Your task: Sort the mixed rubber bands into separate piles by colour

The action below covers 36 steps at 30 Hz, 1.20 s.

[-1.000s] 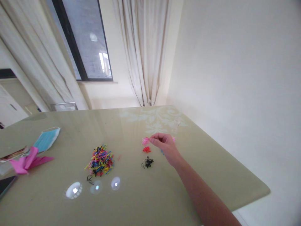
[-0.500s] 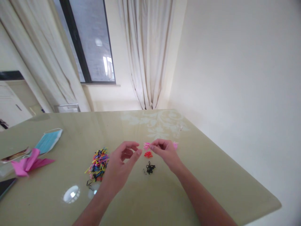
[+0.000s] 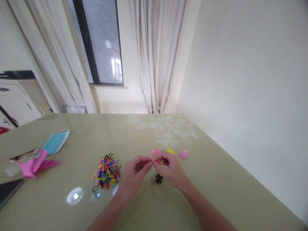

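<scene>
My left hand (image 3: 136, 176) and my right hand (image 3: 172, 170) meet fingertip to fingertip over the table, each with thumb and forefinger pinched. Whatever lies between the tips is too small to make out. Partly hidden by my right fingers is a small red pile of rubber bands (image 3: 159, 162). Black rubber bands (image 3: 158, 179) lie just below the hands. Beyond them are little heaps of pink bands (image 3: 155, 152), yellow bands (image 3: 170, 151) and mauve-pink bands (image 3: 184, 155). Left of my left hand spreads a larger mixed-colour pile of rubber bands (image 3: 107, 170).
On the left of the glossy table (image 3: 79, 138) lie a blue face mask (image 3: 55, 143), a folded pink paper shape (image 3: 38, 164) and a dark flat device (image 3: 9, 190). A white wall (image 3: 245, 80) borders the right side; curtains (image 3: 158, 57) hang behind.
My left hand has come into view from below and joined my right hand's fingertips. The right hand has drawn slightly nearer, uncovering the yellow heap. The view has shifted left.
</scene>
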Motion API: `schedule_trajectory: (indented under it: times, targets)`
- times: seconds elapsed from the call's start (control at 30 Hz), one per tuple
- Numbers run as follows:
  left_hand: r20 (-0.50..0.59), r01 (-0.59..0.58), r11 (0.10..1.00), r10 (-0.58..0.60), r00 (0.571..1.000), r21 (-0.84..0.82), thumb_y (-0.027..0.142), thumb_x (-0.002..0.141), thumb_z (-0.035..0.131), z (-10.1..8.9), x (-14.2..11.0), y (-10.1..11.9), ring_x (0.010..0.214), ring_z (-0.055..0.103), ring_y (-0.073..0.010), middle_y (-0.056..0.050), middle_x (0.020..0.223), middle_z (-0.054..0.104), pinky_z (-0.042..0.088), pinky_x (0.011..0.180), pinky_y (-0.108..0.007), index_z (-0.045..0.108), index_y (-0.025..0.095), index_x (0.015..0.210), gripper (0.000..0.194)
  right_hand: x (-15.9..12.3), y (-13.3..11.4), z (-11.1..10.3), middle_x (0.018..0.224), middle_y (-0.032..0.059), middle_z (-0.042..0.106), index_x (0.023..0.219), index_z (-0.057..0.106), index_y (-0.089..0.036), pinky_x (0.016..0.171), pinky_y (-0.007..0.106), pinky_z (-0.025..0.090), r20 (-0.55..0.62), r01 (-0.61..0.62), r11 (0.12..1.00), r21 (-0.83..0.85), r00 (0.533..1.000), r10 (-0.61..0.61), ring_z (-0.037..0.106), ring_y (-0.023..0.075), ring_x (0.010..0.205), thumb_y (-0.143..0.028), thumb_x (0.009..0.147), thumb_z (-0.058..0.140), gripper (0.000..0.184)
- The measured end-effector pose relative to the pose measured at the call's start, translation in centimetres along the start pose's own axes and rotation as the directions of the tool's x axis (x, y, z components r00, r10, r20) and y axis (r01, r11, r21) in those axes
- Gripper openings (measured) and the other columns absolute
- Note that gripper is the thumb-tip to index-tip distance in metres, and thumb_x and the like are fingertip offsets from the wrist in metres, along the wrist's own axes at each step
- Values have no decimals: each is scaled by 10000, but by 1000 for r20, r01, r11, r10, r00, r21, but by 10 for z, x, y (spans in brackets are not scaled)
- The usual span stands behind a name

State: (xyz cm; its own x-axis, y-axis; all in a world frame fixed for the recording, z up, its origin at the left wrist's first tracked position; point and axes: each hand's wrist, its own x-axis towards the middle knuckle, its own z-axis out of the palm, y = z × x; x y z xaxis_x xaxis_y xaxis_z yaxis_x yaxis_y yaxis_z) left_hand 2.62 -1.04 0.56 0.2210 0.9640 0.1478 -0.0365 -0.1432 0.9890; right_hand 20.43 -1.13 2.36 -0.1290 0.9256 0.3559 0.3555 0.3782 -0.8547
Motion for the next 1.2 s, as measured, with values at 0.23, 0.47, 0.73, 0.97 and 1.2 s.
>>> schedule_trajectory:
  times: [0.23,0.47,0.73,0.97,1.2]
  targets:
    - [-19,23,997,-22,1000,75,494,826,734,-9,4,-4,788,699,-191,-68,906,786,539,704,-283,766,178,1032,378,7,5,-11,612,-58,362,765,723,-176,566,272,272,-65,-38,999,-9,997,37,343,123,588,-306,793,656,149]
    - [-127,86,606,25,992,790,324,894,587,-69,12,-4,862,676,-235,-89,1023,751,496,842,-372,760,191,1028,255,18,24,-29,570,-61,358,766,757,-160,534,282,220,-128,-277,949,-154,957,259,323,119,543,-406,802,698,255]
    - [-49,87,292,-135,990,952,209,904,593,-72,4,-3,1008,675,-265,-80,997,741,452,930,-376,744,210,933,154,12,30,-10,546,-43,455,762,796,-179,543,280,244,-31,-286,843,-455,951,306,431,126,542,-234,818,698,125]
    - [-53,59,413,-26,998,909,192,944,508,-64,6,2,949,694,-261,-89,954,756,472,854,-353,693,199,875,197,15,30,-18,596,-13,537,799,802,-175,573,279,276,-87,-297,816,-497,952,293,480,147,594,-271,851,727,133]
    - [-46,-36,904,62,997,425,386,882,614,-35,6,-7,871,735,-241,-72,936,805,549,834,-356,769,208,956,248,11,13,-15,568,-65,353,866,801,-158,547,271,246,-23,-184,963,-195,983,183,344,120,549,-345,866,691,217]
